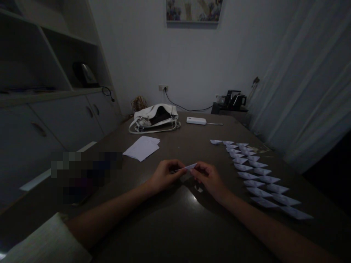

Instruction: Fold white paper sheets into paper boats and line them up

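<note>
Both my hands meet over the middle of a dark table (170, 223). My left hand (164, 176) and my right hand (208, 178) pinch the two ends of a small folded piece of white paper (189, 167), held just above the tabletop. The fingers of both hands are closed on it. To the right lie several folded white paper boats (260, 179) in two rows that run from the far side toward the table's right edge. A small stack of white paper sheets (142, 147) lies beyond my left hand.
A white handbag (155, 117) and a white power bank (196, 121) with a cable lie at the far end. Cabinets and shelves (55, 109) line the left wall. A curtain (307, 91) hangs on the right. A blurred patch (85, 175) covers part of the table's left.
</note>
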Tool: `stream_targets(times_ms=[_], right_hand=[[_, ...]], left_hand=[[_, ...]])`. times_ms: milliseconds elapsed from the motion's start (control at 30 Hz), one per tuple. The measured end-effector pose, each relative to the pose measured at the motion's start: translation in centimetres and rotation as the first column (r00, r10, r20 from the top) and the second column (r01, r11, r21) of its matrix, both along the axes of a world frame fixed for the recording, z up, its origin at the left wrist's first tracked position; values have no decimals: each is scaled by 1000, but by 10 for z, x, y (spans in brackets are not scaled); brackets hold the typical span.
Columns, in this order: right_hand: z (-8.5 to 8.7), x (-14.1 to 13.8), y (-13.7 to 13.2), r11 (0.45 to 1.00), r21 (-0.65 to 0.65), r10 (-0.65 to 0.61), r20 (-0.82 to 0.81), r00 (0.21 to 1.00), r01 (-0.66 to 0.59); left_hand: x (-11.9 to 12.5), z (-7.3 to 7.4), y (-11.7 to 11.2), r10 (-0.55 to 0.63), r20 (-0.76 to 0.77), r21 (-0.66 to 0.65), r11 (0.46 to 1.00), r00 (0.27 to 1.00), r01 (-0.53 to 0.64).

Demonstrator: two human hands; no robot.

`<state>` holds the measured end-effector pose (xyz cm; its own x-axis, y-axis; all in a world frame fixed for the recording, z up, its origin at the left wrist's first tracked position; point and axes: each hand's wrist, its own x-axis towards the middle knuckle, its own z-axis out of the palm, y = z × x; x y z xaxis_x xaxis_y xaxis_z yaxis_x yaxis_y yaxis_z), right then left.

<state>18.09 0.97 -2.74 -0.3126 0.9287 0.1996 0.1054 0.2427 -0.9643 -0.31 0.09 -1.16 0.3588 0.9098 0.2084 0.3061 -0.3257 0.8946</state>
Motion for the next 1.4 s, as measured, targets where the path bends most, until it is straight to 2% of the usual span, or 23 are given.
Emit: stream_targets(times_ms=[167, 367, 533, 700, 867, 1067, 1267, 1400], right_hand=[[-1, 0, 1, 999, -45, -13, -52, 999, 10], [0, 1, 0, 996, -75, -50, -112, 992, 42], [5, 0, -3, 997, -69, -29, -148, 989, 19], [1, 0, 0, 997, -74, -10, -164, 986, -2], [0, 1, 1, 996, -80, -47, -199, 979, 32], [0, 2, 1, 996, -84, -46, -168, 985, 32], [1, 0, 1, 995, -99, -46, -212, 976, 25], [0, -1, 1, 997, -77, -28, -215, 976, 12]], left_hand=[[0, 3, -1, 28, -18, 13, 1000, 999, -28], [0, 2, -3, -10, 23, 14, 1000, 1000, 10], [1, 1, -3, -9, 1, 27, 1000, 1000, 9], [1, 2, -2, -13, -20, 29, 999, 1000, 14], [0, 0, -2, -28, -14, 13, 1000, 1000, 29], [0, -4, -2, -35, -3, -61, 998, 999, 35], [0, -2, 1, -97, 181, -223, 965, 979, 137], [-1, -1, 5, -147, 175, -263, 946, 974, 190]])
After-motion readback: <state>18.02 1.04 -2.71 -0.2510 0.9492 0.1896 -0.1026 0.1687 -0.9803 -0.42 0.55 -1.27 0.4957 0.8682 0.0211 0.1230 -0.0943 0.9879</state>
